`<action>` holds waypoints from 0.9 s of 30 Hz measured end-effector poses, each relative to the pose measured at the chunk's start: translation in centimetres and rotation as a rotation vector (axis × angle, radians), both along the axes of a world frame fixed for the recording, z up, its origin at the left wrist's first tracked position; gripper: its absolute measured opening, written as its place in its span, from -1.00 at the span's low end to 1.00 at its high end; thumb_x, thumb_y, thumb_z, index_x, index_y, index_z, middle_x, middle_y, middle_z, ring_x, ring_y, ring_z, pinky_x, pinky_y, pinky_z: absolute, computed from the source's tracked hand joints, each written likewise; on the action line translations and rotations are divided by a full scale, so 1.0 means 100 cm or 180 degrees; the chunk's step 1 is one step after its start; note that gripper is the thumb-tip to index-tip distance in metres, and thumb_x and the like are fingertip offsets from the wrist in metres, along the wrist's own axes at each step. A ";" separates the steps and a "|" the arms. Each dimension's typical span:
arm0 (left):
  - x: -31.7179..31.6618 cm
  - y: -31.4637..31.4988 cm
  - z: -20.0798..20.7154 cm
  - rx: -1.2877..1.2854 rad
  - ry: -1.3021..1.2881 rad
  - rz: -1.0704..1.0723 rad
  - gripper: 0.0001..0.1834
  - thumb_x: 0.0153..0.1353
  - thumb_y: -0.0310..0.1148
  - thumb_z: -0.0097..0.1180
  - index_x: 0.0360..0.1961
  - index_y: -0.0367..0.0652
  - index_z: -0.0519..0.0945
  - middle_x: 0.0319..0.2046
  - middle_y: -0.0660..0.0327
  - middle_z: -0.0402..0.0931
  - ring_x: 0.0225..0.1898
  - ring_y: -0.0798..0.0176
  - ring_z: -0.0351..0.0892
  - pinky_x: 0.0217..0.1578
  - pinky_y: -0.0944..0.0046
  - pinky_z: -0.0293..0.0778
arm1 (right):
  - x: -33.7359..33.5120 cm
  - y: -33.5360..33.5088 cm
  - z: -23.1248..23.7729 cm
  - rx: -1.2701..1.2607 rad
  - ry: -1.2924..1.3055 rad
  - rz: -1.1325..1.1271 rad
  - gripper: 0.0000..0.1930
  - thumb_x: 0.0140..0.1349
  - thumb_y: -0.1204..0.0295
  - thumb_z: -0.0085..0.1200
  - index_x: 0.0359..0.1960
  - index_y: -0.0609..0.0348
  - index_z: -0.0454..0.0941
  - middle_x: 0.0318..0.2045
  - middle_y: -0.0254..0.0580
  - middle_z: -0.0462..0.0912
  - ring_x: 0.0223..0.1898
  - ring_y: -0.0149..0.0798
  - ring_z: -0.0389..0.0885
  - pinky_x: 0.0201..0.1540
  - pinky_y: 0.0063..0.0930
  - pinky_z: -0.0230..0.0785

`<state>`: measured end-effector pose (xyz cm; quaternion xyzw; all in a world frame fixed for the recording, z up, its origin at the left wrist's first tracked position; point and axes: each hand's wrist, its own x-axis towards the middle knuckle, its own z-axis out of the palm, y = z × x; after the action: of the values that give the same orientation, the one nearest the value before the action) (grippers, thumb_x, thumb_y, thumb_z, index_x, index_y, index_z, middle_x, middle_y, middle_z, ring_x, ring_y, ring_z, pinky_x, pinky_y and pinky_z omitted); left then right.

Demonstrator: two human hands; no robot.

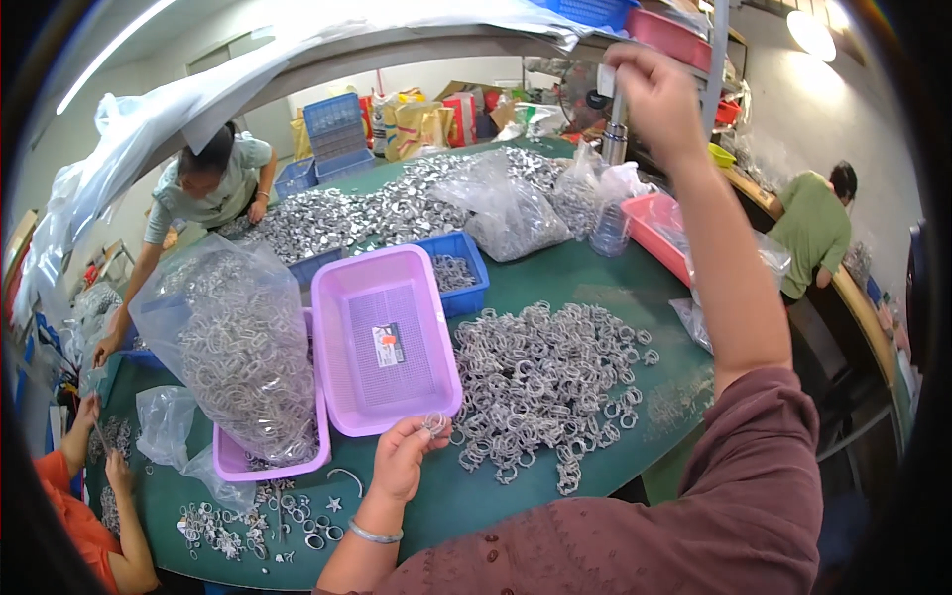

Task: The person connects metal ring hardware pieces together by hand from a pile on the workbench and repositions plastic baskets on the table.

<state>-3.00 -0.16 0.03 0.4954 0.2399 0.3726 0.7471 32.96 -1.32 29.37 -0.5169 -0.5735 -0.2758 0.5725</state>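
Note:
My left hand [399, 458], with a bangle at the wrist, pinches a small silvery metal ring [433, 424] at the front corner of an empty lilac plastic basket [339, 397]. To its right lies a big heap of similar grey metal rings [545, 382] on the green table. My right hand [656, 99] is raised high at the upper right, its fingers curled at a small white piece [606, 79] with a pale strip below it. What this piece belongs to is unclear. Under it stands a metal flask [615, 145].
At left, a clear bag of rings [238, 337] fills another lilac basket [270, 466]. Shiny metal pieces [327, 220] cover the far table. A blue tray [466, 297] and pink basket [654, 233] stand beyond. Co-workers [203, 183] sit left; another person [815, 233] is at right.

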 end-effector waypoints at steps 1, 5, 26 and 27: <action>-0.009 0.028 -0.014 -0.0080 -0.0058 -0.0003 -0.73 0.15 -0.48 -0.17 -0.17 -0.39 0.47 -0.22 0.04 0.52 -0.18 0.17 0.53 -0.14 0.24 0.45 | -0.019 0.032 -0.040 -0.0631 0.0487 0.0528 -0.82 0.10 0.58 -0.05 -0.27 0.25 0.55 -0.41 -0.35 0.58 -0.32 -0.50 0.48 -0.22 -0.60 0.31; -0.001 0.020 -0.012 -0.0108 -0.0165 -0.0132 -0.78 0.17 -0.48 -0.14 -0.20 -0.33 0.47 -0.23 0.05 0.52 -0.23 0.21 0.54 -0.21 0.30 0.47 | -0.078 0.000 -0.161 -0.1597 0.0254 0.1136 -0.84 0.11 0.53 0.02 -0.26 0.24 0.54 -0.34 -0.26 0.58 -0.33 -0.45 0.51 -0.26 -0.57 0.37; 0.027 0.015 -0.030 0.0068 -0.0240 -0.0574 -0.80 0.16 -0.49 0.03 -0.17 -0.20 0.42 -0.38 0.26 0.50 -0.39 0.43 0.50 -0.36 0.43 0.47 | -0.168 -0.029 -0.265 -0.2343 0.0292 0.2207 -0.74 -0.04 0.64 0.04 -0.23 0.28 0.47 -0.43 -0.15 0.54 -0.43 -0.25 0.53 -0.36 -0.50 0.38; 0.030 0.011 -0.031 0.0019 -0.0345 -0.0634 -0.82 0.17 -0.48 0.03 -0.18 -0.19 0.42 -0.39 0.28 0.49 -0.40 0.45 0.50 -0.36 0.45 0.47 | -0.165 -0.034 -0.272 -0.2322 0.0448 0.2221 -0.74 -0.04 0.66 0.03 -0.23 0.28 0.47 -0.44 -0.18 0.54 -0.44 -0.33 0.50 -0.36 -0.54 0.36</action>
<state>0.01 0.92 -3.10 0.4982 0.1476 0.3235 0.7908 16.41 -4.69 2.17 -0.4782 -0.7310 0.1855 0.4501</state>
